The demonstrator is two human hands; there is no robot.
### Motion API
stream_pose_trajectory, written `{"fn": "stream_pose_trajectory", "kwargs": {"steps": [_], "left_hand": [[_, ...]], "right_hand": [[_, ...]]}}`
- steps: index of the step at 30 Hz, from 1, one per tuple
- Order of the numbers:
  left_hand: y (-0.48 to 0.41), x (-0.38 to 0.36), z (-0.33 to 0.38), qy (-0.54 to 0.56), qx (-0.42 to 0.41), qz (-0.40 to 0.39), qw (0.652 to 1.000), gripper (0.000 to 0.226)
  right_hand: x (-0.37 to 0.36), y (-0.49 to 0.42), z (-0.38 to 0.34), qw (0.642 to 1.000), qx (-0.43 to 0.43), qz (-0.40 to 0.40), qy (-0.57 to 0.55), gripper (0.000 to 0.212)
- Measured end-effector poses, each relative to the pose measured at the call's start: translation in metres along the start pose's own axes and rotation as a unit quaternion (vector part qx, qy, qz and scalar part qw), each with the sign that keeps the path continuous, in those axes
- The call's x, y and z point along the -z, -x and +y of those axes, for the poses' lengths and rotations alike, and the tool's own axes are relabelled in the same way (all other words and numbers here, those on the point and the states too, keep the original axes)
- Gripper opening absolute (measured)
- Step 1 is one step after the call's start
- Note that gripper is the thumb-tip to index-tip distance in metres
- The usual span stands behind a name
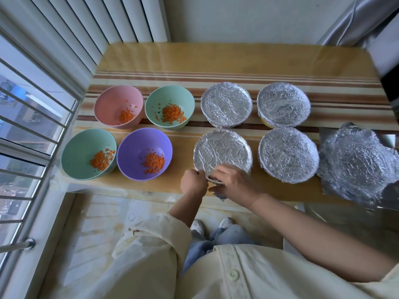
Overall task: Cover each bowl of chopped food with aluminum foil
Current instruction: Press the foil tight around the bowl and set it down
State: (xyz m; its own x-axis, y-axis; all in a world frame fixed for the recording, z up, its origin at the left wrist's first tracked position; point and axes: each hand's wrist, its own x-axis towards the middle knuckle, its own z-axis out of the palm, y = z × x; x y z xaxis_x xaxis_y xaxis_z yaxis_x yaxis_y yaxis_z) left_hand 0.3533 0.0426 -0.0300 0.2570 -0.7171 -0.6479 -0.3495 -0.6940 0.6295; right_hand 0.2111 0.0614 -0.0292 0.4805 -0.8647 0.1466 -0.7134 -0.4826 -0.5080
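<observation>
Crimping foil (222,149) at its near edge; left hand (193,183) and right hand (234,182), each grip pinching it; tuck snugly under, working all round.

There is only one view, from a wide-angle camera on the person's head. It looks forward and steeply down on the glossy yellow-brown striped bench (216,61), from close above its near edge. The left hand (193,183) and right hand (235,182), gripping a round foil-covered bowl (222,149), lie just below the middle. Cream sleeves (151,244) fill the bottom. A barred window (32,130) stands left, a white wall (248,18) far.
</observation>
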Motion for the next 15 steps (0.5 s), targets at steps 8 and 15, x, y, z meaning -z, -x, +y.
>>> {"fn": "stream_pose_trajectory", "kwargs": {"steps": [8, 15], "left_hand": [[-0.009, 0.015, 0.006, -0.028, -0.011, 0.000, 1.000, 0.037], [0.038, 0.006, 0.001, -0.047, -0.042, 0.098, 0.993, 0.050]], "right_hand": [[-0.004, 0.015, 0.013, 0.998, -0.025, -0.033, 0.057, 0.015], [-0.001, 0.000, -0.004, 0.998, 0.017, 0.029, 0.049, 0.013]]}}
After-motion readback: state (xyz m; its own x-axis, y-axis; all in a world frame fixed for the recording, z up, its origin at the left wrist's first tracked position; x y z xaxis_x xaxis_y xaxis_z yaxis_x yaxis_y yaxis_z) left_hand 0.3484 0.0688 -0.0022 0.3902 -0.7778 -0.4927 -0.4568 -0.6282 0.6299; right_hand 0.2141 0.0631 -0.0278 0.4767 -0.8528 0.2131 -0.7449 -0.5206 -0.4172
